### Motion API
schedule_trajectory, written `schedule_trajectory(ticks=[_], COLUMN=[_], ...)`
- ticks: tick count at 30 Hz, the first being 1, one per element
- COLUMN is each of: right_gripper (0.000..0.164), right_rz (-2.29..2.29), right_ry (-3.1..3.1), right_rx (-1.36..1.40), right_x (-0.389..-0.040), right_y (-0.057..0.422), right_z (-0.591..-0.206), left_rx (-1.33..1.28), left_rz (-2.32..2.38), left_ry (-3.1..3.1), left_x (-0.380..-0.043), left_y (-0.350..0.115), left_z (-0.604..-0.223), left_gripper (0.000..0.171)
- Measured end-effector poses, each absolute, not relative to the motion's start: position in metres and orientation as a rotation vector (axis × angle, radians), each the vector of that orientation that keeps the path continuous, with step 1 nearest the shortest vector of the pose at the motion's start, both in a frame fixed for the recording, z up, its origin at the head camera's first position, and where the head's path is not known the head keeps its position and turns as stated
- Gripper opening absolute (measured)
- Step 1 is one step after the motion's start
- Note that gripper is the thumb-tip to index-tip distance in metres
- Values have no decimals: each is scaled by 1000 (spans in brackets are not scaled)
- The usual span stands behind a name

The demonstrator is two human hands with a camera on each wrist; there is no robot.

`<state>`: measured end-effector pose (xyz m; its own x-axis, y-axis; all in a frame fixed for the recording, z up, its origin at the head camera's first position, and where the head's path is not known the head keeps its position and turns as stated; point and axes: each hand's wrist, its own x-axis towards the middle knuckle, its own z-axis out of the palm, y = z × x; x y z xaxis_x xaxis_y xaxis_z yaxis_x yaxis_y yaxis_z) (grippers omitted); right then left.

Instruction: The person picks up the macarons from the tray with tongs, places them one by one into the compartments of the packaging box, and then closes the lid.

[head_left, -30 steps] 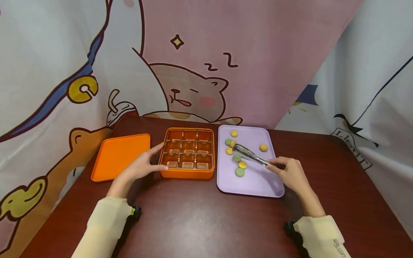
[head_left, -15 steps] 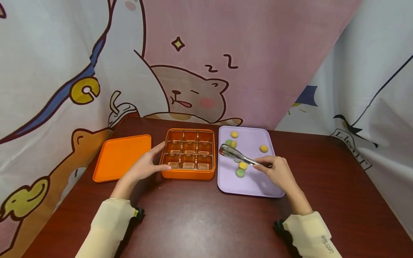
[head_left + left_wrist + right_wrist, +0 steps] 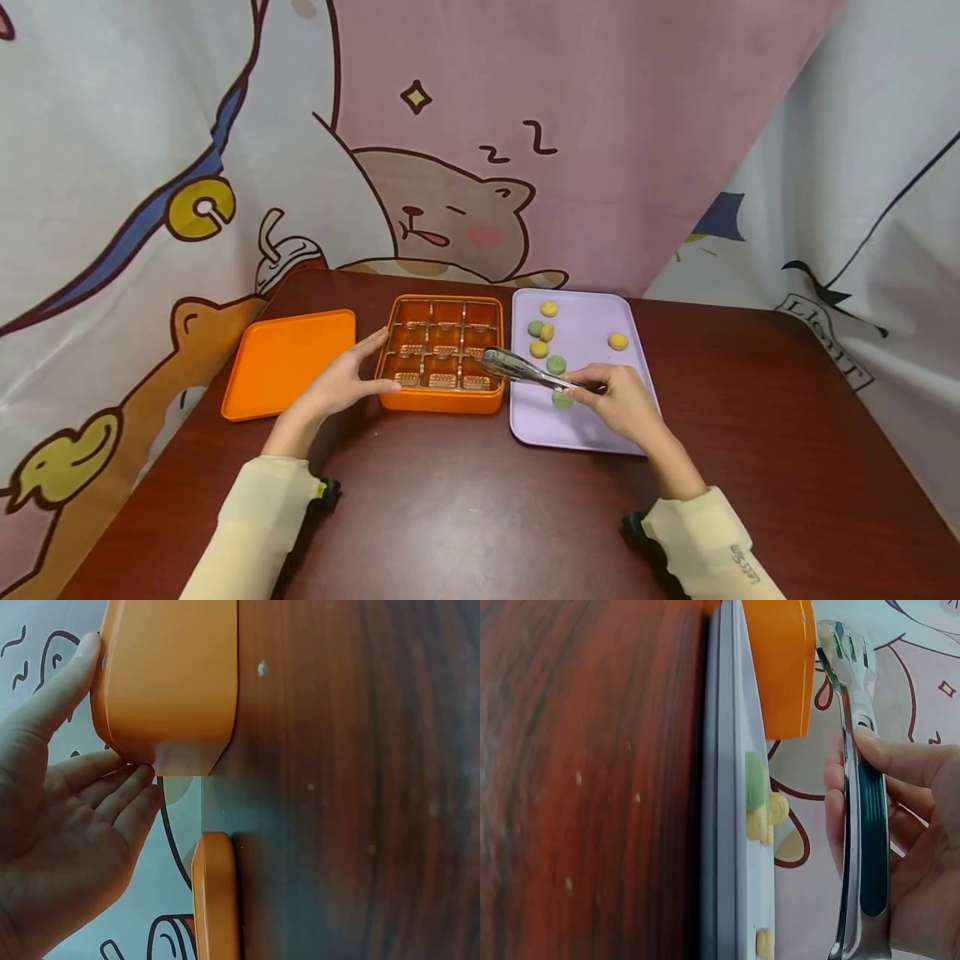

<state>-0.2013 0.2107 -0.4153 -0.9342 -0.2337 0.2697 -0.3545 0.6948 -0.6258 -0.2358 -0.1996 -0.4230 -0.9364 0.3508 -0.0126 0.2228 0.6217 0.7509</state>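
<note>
My right hand (image 3: 617,398) grips metal tongs (image 3: 521,367) with dark green handle inlays (image 3: 871,832), thumb on one arm and fingers behind the other. Their head overlaps the right rim of an orange box (image 3: 442,403) in the head view; I cannot tell whether anything is between the tips. Inside the box lies a clear divider insert (image 3: 444,340) with several square compartments. At the box's left side my left hand (image 3: 337,385) rests with thumb and fingers spread, fingertips (image 3: 142,771) touching its wall. Small round yellow cookies (image 3: 617,341) and green cookies (image 3: 556,365) lie on a lilac tray (image 3: 577,433).
An orange lid (image 3: 291,367) lies flat on the dark wood table (image 3: 450,508), left of the box. The tray stands close to the box's right side. A printed cartoon curtain (image 3: 615,150) hangs behind the table.
My right hand has carried the tongs left, from over the cookies on the tray to the right rim of the orange box. My left hand stays at the box.
</note>
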Motion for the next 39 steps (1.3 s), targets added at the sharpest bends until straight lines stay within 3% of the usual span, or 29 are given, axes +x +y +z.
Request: schedule_trajectory(ticks=[24,39], right_gripper=[19,21], right_rz=[1037,1090], right_ry=[-2739,-2733], right_rx=[509,471], right_x=[-203,-189], right_y=[198,232], right_z=[-414,-413], left_rx=[467,470], left_rz=[1197,1201], left_ry=[2688,2676], left_x=[-236,-236], left_y=[-200,-200], left_z=[-422,-423], left_gripper=[93,91])
